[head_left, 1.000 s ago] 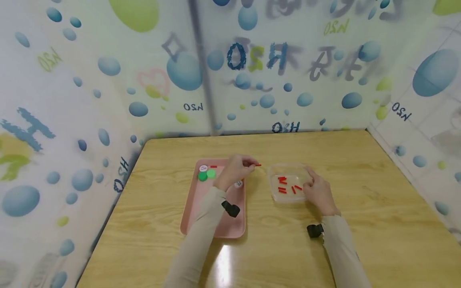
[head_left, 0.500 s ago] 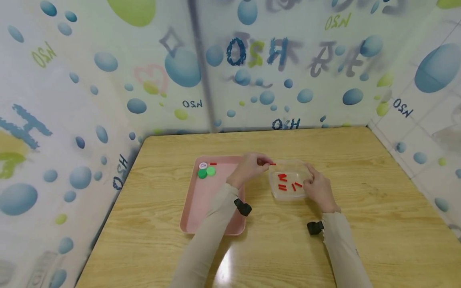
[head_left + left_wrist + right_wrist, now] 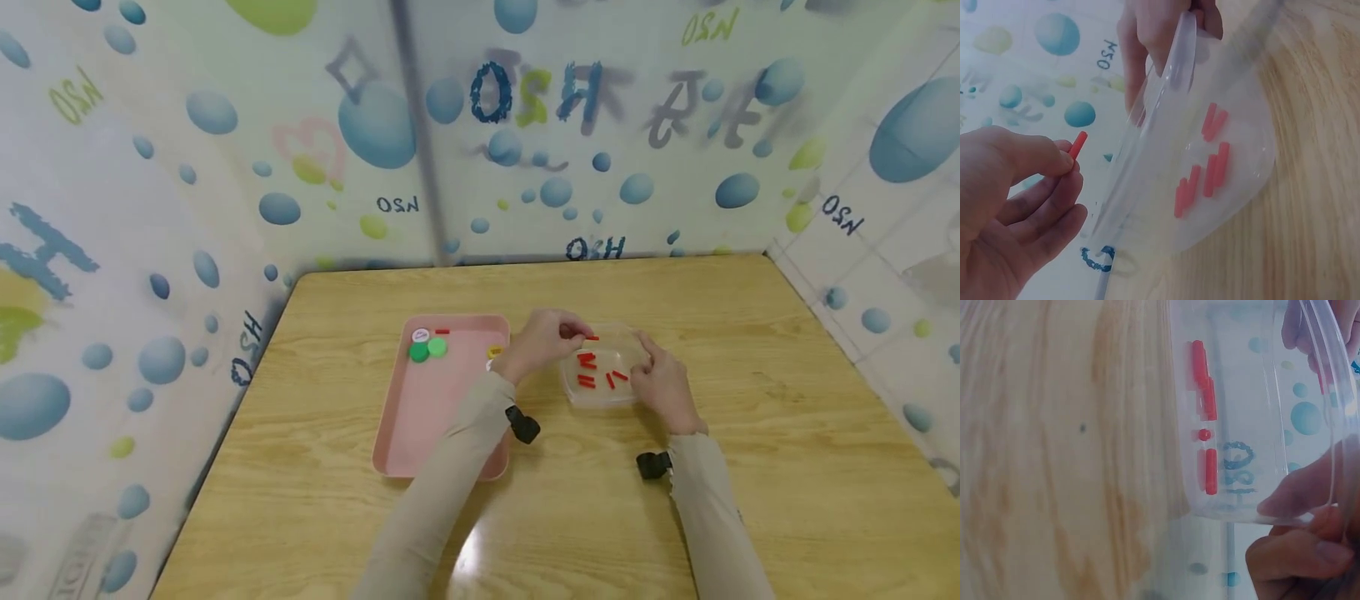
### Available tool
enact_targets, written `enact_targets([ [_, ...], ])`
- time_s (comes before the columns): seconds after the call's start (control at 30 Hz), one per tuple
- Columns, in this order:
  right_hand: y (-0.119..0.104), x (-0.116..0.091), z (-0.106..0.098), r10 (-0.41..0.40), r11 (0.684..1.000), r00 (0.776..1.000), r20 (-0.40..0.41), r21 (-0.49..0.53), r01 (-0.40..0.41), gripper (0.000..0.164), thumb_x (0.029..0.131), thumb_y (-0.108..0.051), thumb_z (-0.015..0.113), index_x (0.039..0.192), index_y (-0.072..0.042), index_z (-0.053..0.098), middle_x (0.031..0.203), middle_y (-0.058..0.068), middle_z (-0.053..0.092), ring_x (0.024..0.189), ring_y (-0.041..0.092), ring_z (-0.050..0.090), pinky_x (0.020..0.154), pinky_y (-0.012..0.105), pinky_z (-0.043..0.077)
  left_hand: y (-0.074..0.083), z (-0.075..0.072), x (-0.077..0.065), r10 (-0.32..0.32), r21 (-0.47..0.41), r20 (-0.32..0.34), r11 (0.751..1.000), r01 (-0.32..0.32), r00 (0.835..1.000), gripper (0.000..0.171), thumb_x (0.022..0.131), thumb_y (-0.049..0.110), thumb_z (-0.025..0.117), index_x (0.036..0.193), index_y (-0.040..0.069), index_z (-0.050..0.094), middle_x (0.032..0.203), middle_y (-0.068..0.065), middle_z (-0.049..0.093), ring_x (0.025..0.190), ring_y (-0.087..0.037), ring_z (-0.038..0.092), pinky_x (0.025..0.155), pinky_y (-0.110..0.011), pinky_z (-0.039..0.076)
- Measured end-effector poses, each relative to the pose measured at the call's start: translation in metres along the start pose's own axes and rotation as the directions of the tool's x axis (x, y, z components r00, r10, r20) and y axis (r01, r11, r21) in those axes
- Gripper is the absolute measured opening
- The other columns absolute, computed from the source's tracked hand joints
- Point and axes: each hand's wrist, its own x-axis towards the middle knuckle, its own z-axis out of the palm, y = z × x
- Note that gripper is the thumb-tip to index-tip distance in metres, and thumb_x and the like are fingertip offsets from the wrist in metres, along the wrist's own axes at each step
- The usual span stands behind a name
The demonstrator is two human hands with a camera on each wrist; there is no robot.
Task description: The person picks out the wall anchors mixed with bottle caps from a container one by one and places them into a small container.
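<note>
My left hand (image 3: 543, 340) pinches a short red stick (image 3: 1077, 147) between thumb and fingertips, its free end pointing away from them. In the head view that stick overlaps the back left part of a clear plastic container (image 3: 576, 398). Several more red sticks (image 3: 587, 381) lie loose on the container's floor, some side by side. With thumb and fingers, my right hand (image 3: 664, 388) grips the container's right wall. Through the clear wall in the right wrist view, the right thumb (image 3: 1304, 490) shows.
A pink tray (image 3: 431, 417) sits left of the container. At its back left are a white cap (image 3: 420, 336), a dark green cap (image 3: 418, 352), a light green cap (image 3: 437, 347) and a red stick (image 3: 442, 332). A yellow cap (image 3: 495, 352) lies by its right rim.
My left hand has moved right from over the tray to the container, carrying the red stick. The yellow cap has come into view. My right hand keeps its grip on the container.
</note>
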Motion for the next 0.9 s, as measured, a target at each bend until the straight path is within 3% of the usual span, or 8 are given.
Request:
enact_targets([
  [0.2,-0.002,0.000,-0.002,-0.009,1.000,1.000,0.005,-0.006,0.009,0.068,0.088,-0.003,0.042,0.156,-0.001,0.036,0.051,-0.008,0.026,0.050,0.010,0.021,0.049,0.029,0.027,0.005,0.008,0.007,0.038,-0.005,0.027,0.999,-0.038,0.999,0.016,0.097,0.005,0.066,0.108,0.006,0.078,0.107,-0.008,0.076,0.091,-0.011,0.068,0.081,-0.015,0.055],
  [0.6,-0.002,0.001,0.002,0.016,0.999,1.000,-0.020,-0.046,-0.016,0.067,0.086,-0.003,0.045,0.153,-0.003,0.041,0.057,-0.005,0.030,0.059,0.017,0.032,0.057,0.033,0.033,0.004,0.021,0.011,0.080,0.024,0.010,0.996,-0.080,0.997,0.016,0.096,0.001,0.066,0.109,0.000,0.075,0.108,-0.014,0.076,0.094,-0.015,0.071,0.080,-0.014,0.055],
  [0.73,-0.002,0.001,0.002,0.024,0.999,1.000,-0.003,-0.035,-0.024,0.068,0.087,-0.004,0.044,0.155,-0.004,0.039,0.058,-0.004,0.030,0.057,0.016,0.030,0.055,0.032,0.032,0.003,0.017,0.009,0.067,0.018,0.003,0.998,-0.067,0.998,0.017,0.097,0.003,0.065,0.110,0.001,0.075,0.110,-0.013,0.075,0.095,-0.014,0.070,0.082,-0.015,0.055],
  [0.9,0.001,0.001,-0.001,0.023,0.999,1.000,0.002,-0.025,-0.023,0.069,0.088,-0.004,0.043,0.157,-0.006,0.036,0.058,-0.004,0.030,0.054,0.012,0.025,0.052,0.030,0.030,-0.004,0.002,0.003,0.024,-0.017,-0.023,1.000,-0.025,0.999,0.018,0.099,0.007,0.063,0.112,0.002,0.075,0.111,-0.011,0.074,0.095,-0.014,0.068,0.083,-0.019,0.055],
])
